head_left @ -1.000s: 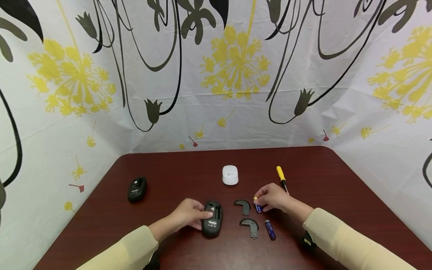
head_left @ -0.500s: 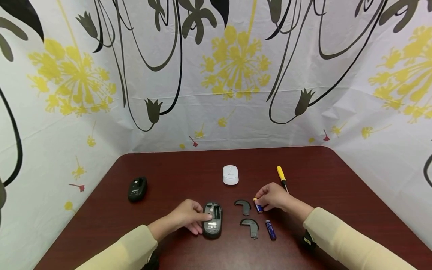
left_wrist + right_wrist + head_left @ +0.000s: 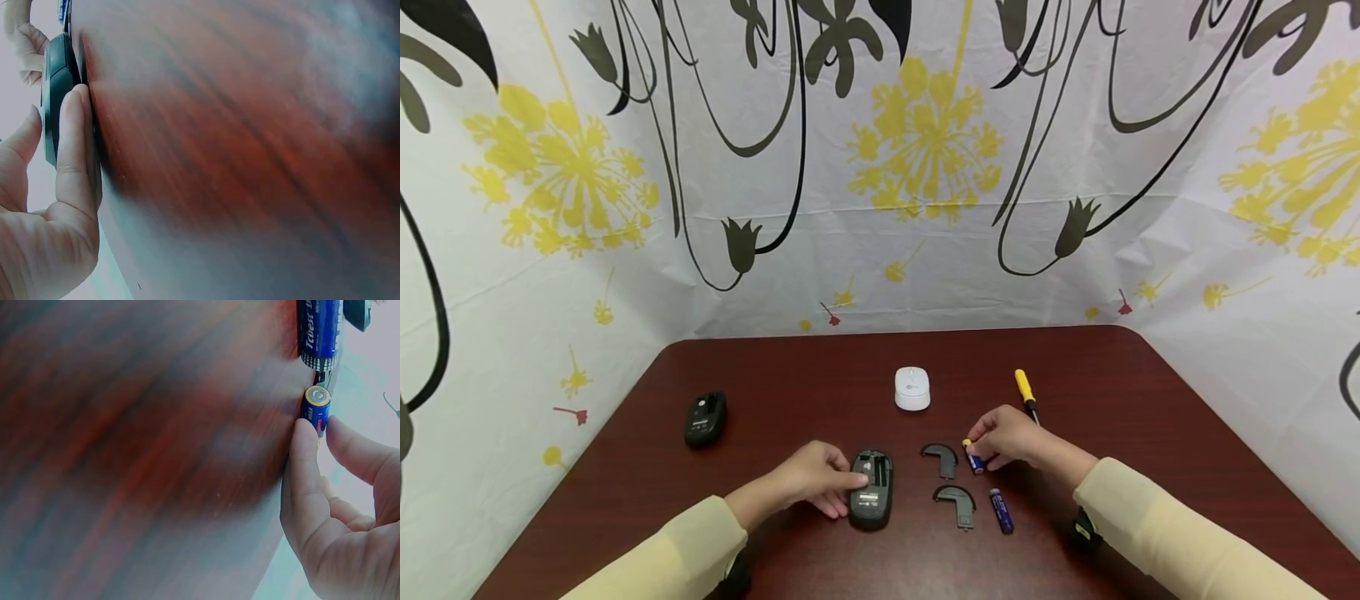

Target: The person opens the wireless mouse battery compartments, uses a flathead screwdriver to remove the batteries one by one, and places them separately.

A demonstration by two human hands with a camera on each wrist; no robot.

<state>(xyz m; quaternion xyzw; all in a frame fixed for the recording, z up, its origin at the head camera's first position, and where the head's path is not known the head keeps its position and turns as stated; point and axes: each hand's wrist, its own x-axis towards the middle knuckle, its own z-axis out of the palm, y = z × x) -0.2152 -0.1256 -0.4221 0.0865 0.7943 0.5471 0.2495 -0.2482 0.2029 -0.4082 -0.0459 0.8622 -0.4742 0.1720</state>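
Note:
In the head view, a dark computer mouse [image 3: 872, 510] lies underside up near the middle of the table, its battery bay uncovered. My left hand [image 3: 815, 480] grips it from the left, thumb over the underside and fingers along the side. The left wrist view shows this mouse [image 3: 59, 75] edge-on between thumb and fingers. To the right, my right hand [image 3: 1011, 438] pinches a blue battery [image 3: 975, 464] with a gold end, low at the tabletop. Another blue battery [image 3: 1001, 511] lies nearer me. Two dark curved battery covers [image 3: 946, 460] rest between the mouse and the batteries.
A white mouse [image 3: 912, 389] sits farther back on the dark red table [image 3: 805, 375]. Behind my right hand lies a yellow-handled screwdriver [image 3: 1026, 388]. Another dark mouse [image 3: 705, 420] stands at the left. Patterned cloth [image 3: 850, 275] hangs around the table.
The mouse in my left hand has tilted slightly, its underside catching bright light half a second ago and looking darker again now. My right hand and its battery have hardly moved.

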